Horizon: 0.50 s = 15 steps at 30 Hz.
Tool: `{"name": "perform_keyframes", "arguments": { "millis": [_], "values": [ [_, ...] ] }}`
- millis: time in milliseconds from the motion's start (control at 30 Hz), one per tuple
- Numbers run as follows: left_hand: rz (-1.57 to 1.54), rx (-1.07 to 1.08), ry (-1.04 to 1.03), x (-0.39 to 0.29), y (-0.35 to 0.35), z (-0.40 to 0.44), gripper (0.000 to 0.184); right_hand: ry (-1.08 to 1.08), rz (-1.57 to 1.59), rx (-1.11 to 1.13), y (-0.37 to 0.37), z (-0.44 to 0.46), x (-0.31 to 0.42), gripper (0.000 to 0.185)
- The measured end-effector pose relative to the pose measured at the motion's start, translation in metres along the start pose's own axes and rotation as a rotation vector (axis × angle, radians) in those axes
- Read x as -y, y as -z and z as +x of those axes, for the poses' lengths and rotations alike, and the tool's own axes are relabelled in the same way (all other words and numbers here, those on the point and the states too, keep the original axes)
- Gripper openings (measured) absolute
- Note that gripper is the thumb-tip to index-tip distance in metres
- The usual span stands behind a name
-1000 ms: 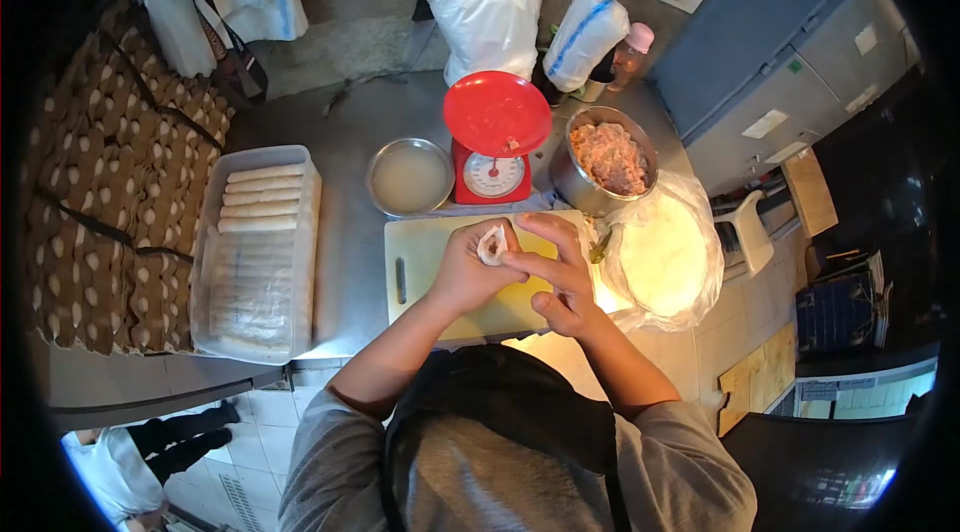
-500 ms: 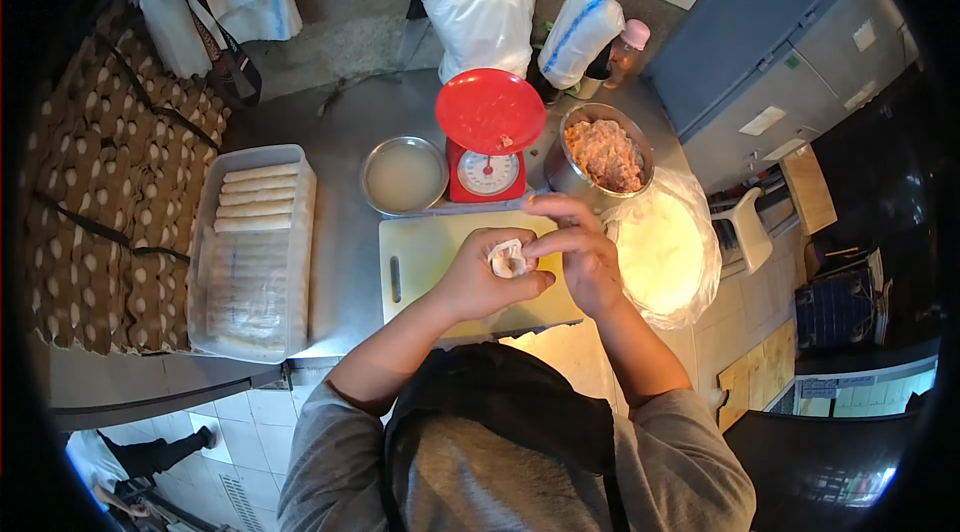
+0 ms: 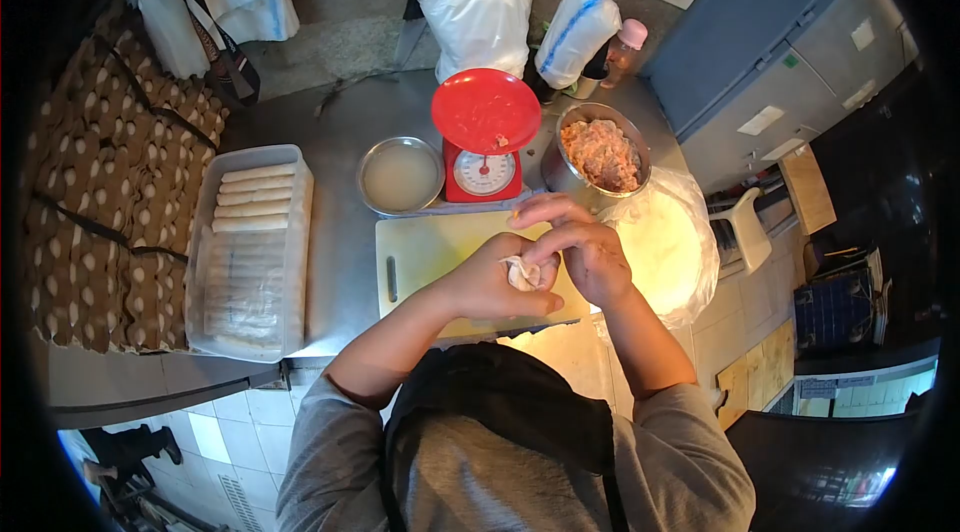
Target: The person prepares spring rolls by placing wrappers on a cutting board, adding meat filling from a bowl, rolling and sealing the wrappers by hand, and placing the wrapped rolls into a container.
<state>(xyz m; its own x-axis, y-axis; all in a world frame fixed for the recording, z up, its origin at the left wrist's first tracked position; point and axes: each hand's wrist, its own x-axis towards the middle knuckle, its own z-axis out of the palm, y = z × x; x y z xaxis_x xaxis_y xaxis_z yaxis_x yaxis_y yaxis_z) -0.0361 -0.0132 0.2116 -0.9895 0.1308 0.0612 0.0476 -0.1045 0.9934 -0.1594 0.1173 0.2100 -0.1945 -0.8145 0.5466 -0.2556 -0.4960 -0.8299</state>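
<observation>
Over the yellow cutting board (image 3: 430, 257), my left hand (image 3: 492, 282) curls around a small dumpling (image 3: 523, 275) in a pale, pleated wrapper. My right hand (image 3: 590, 257) reaches in from the right and pinches the wrapper's edge, with another finger lifted off it. Behind the board stands a red kitchen scale (image 3: 483, 172) with a red pan (image 3: 486, 112) smeared with bits of filling. A metal pot (image 3: 566, 175) of orange-pink minced filling (image 3: 602, 154) is beside the scale. Round pale wrappers (image 3: 652, 252) lie in clear plastic to the right.
A metal bowl of cloudy liquid (image 3: 401, 176) sits left of the scale. Further left are a plastic tub (image 3: 300, 262) of white rolls (image 3: 250, 223) and stacked egg trays (image 3: 120, 202). White bags (image 3: 478, 17) and a pink-capped bottle (image 3: 624, 50) line the back. Another person (image 3: 125, 452) is at lower left.
The wrapper has gone from an open cup to a more gathered shape in my left hand. Both hands have shifted slightly right. The person at lower left has moved a leg.
</observation>
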Motion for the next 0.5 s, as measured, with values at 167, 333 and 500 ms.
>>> {"name": "perform_keyframes", "arguments": {
  "millis": [167, 333, 500],
  "values": [
    [-0.018, 0.091, -0.042, 0.001, -0.006, -0.003, 0.025, 0.078, -0.017, 0.164, 0.006, 0.007, 0.011, 0.043],
    [0.007, 0.062, -0.050, 0.011, -0.008, -0.003, 0.016, 0.199, -0.495, 0.349, 0.011, 0.018, 0.030, 0.026],
    [0.101, -0.154, -0.248, 0.019, -0.010, -0.001, 0.022, 0.240, -0.869, 0.316, 0.003, 0.012, 0.042, 0.018]
  ]
}}
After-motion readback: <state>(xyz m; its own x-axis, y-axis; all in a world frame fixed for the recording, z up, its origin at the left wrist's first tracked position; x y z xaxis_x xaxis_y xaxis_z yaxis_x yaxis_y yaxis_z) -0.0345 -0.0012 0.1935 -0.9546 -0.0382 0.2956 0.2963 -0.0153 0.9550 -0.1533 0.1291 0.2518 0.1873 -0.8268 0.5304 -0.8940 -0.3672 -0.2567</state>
